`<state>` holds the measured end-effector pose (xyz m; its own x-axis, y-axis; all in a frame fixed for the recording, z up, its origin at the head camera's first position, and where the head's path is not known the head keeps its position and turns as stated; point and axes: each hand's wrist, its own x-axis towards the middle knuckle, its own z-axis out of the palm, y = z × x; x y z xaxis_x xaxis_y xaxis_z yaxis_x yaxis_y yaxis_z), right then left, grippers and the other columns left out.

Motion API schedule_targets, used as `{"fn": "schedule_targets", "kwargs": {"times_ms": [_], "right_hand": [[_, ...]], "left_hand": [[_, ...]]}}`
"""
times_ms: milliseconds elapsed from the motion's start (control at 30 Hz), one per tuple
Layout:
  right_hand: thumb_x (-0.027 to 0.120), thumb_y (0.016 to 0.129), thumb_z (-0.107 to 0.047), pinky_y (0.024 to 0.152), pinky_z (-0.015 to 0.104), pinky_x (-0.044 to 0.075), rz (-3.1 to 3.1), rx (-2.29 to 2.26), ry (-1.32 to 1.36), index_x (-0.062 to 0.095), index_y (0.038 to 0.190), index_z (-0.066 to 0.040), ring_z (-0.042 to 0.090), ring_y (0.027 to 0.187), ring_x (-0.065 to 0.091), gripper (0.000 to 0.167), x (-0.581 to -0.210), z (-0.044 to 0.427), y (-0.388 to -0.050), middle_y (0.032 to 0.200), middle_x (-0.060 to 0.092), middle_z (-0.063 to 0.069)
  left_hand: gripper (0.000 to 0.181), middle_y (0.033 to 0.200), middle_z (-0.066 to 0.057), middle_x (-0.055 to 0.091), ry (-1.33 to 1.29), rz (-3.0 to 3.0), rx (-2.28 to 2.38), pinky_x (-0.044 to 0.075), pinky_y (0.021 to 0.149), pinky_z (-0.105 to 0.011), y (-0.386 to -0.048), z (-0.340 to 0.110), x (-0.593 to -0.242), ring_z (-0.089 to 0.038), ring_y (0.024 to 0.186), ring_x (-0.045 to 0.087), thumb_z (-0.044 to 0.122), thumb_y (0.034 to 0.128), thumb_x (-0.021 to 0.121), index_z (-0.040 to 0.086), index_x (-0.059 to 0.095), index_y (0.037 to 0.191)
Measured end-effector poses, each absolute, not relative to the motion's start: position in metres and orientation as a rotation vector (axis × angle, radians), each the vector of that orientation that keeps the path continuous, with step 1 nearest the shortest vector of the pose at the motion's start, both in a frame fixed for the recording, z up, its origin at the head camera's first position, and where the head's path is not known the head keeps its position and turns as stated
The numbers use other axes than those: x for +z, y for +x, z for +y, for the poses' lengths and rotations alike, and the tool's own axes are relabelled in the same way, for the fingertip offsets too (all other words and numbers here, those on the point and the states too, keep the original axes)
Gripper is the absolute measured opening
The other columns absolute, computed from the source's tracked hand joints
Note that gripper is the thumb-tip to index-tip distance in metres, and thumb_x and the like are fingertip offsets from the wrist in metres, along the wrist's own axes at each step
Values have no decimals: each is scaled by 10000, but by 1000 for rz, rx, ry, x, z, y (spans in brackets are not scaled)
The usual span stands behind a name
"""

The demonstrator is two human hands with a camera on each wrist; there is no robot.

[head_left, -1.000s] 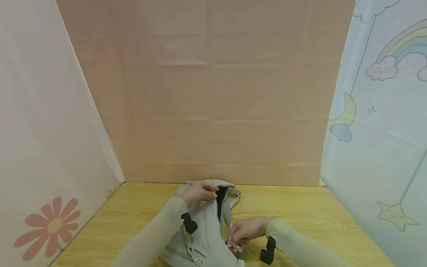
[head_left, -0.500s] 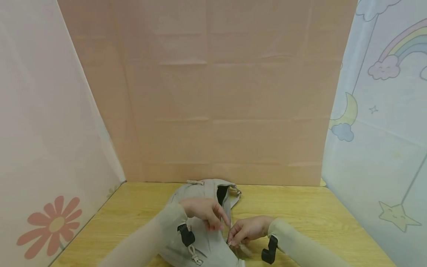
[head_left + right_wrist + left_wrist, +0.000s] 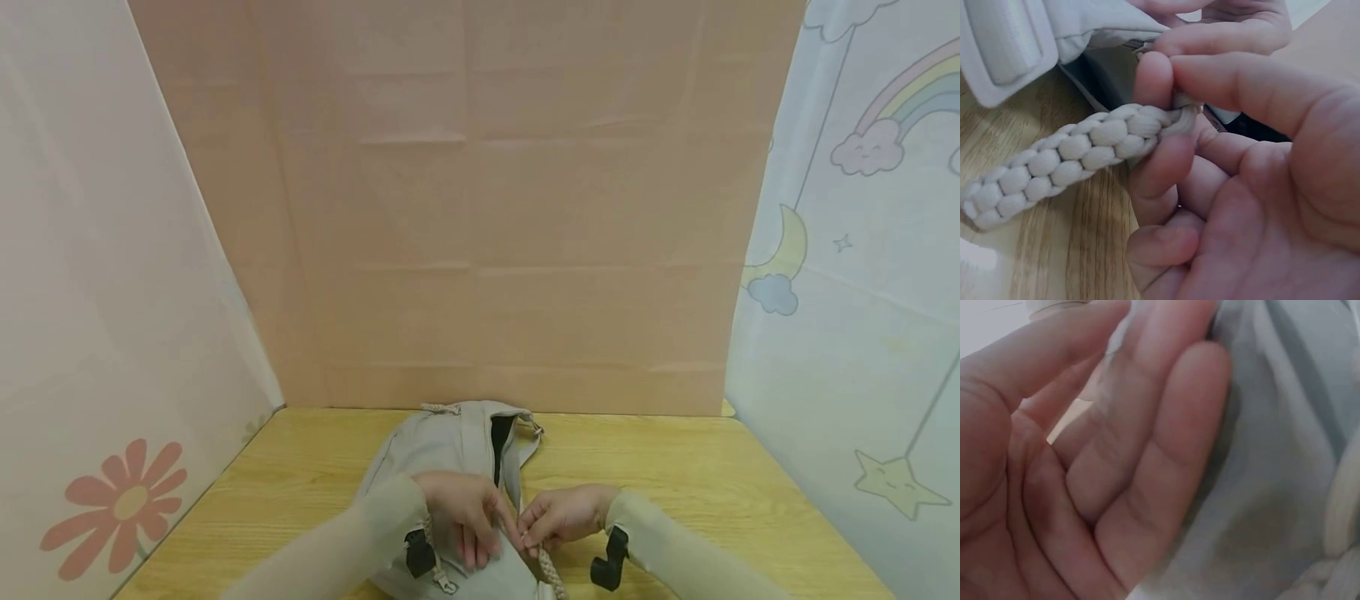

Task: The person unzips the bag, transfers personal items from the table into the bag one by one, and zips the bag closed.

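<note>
A pale grey bag (image 3: 420, 450) lies on the table, with a dark zip opening (image 3: 501, 442) along its right side. My right hand (image 3: 572, 512) pinches a cream braided zipper pull (image 3: 1066, 156) near its looped end, between thumb and fingers, at the lower end of the opening. Close beside it, my left hand (image 3: 465, 512) lies over the bag, thumb and index finger pinching the fabric edge by the zip. In the left wrist view the left hand's other fingers (image 3: 1191, 400) are bent against the grey cloth. The exact pinch point is partly hidden there.
The wooden table (image 3: 637, 458) extends on both sides of the bag. Behind it stands a tan backdrop (image 3: 480, 250). Printed curtains hang at the left and right. A strap (image 3: 528, 450) and another braided pull (image 3: 438, 408) are on the bag.
My left hand has moved from the upper edge of the opening down to near the right hand. The right hand stays almost in place, and more of its braided pull shows.
</note>
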<state>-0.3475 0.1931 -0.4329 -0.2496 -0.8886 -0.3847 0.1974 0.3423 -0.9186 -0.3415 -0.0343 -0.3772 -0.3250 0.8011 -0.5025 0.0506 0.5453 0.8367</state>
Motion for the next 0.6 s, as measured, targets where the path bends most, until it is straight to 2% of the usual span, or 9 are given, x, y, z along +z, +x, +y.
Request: {"fn": "schedule_targets", "kwargs": {"times_ms": [67,100,400,600], "right_hand": [[457,970,-47,584,163,308,1443,-1193,-657,619,900,-130,19,590,371,195,-433,194,-348,769,625,-169],[453,969,-44,584,162,309,1436,-1199,-660,629,895,-147,16,593,373,217,-433,194,-348,770,627,-168],[421,986,-34,647,135,361,1402,-1212,-622,663,946,-191,-35,687,472,291,-431,194,-347,825,663,-185],[420,984,-16,665,144,384,1394,-1224,-614,677,955,-195,-31,718,504,315,-429,193,-347,834,670,-167]], "left_hand": [[268,609,-30,681,727,1744,894,522,470,-238,-342,-33,-380,-133,510,646,20,894,656,177,747,1091],[269,605,-35,681,737,1745,889,522,468,-241,-342,-33,-381,-134,509,646,23,895,656,179,747,1094],[205,638,-111,691,755,1763,912,531,495,-239,-341,-28,-386,-129,535,653,-18,892,638,93,741,1031],[142,622,-52,677,770,1770,951,542,505,-252,-339,-26,-389,-120,533,650,-42,880,635,38,729,950]]}}
